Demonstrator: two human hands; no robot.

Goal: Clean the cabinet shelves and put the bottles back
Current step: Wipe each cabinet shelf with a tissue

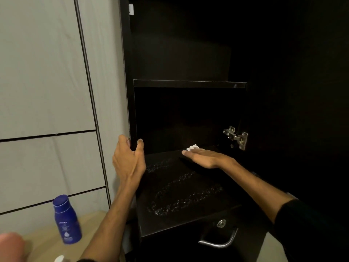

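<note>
The dark cabinet stands open with its lower shelf bare and streaked with wet, shiny smears. My right hand lies flat, fingers straight, pressing a small white tissue against the back of that shelf. My left hand grips the cabinet's left side panel, fingers and thumb curled round its front edge. The upper shelf holds nothing that I can see. A blue lotion bottle stands upright on the light wooden surface to the lower left, outside the cabinet.
A metal hinge sits on the cabinet's right inner wall. Below the shelf is a drawer front with a lock and a curved metal handle. Grey panelled wall fills the left. A white cap peeks in at the bottom edge.
</note>
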